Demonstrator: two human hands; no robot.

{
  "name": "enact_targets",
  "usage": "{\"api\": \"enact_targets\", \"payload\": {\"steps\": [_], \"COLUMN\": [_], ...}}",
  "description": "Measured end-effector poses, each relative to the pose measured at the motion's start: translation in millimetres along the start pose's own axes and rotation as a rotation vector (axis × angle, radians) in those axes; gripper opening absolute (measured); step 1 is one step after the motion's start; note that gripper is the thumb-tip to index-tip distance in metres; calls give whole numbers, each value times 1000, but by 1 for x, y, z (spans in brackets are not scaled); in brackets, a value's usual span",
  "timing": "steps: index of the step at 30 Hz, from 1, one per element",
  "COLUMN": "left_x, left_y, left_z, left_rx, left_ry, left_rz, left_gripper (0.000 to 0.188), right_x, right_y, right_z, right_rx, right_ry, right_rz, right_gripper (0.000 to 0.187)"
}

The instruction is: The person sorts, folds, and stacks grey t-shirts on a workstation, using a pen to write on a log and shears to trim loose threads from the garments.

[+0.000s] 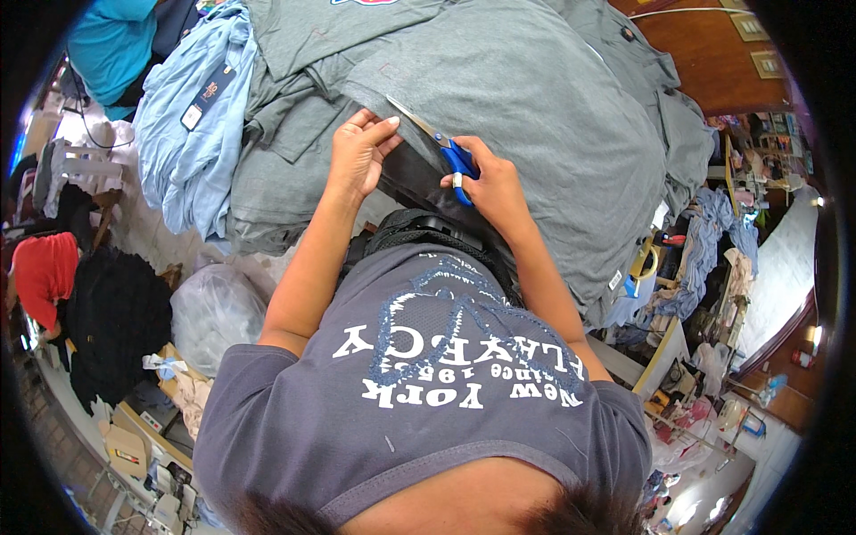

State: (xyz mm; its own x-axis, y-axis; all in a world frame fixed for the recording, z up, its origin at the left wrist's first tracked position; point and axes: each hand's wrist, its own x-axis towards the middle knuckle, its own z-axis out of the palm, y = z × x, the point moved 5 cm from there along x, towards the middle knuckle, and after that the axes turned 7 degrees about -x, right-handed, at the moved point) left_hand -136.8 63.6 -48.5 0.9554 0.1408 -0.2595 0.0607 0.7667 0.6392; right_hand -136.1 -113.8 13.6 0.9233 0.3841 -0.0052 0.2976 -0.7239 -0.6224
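Observation:
My right hand (pixel 493 185) is closed round the blue handles of a pair of scissors (pixel 457 160). Their metal blades point up and left, with the tip just above my left fingertips. My left hand (pixel 358 153) is closed in a pinch at the near edge of a grey garment (pixel 517 98). Whatever is between thumb and finger is too small to make out. This grey cloth spreads wide in front of me, over a heap of similar grey T-shirts (pixel 290 169).
Left of the grey pile hangs a light blue garment (pixel 183 147) with a dark tag (pixel 207 96). Below it are a clear plastic bag (pixel 214 312), black cloth (pixel 116 312) and a red cloth (pixel 43 278). A cluttered shelf with a yellow tape roll (pixel 644 260) stands at right.

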Motion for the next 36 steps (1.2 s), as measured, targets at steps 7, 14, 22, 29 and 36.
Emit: {"api": "enact_targets", "payload": {"steps": [7,14,22,29,36], "left_x": [2,-3,-18,1,5], "left_y": [2,0,-22,26,21], "left_z": [0,10,16,1,30], "left_rx": [33,126,293,623,717], "left_ry": [3,-3,-133,-279,-250], "left_rz": [10,-28,-183,153,-105], "left_gripper": [15,12,15,33,27], "right_x": [-10,-91,-251,-288,-272], "right_y": [10,72,149,149,135], "right_z": [-17,-111,-152,-87,-82], "right_rx": [87,233,334,581,595], "right_ry": [89,531,901,863,929], "right_rz": [144,396,707,808,760], "right_gripper": [47,42,50,40,48]}}
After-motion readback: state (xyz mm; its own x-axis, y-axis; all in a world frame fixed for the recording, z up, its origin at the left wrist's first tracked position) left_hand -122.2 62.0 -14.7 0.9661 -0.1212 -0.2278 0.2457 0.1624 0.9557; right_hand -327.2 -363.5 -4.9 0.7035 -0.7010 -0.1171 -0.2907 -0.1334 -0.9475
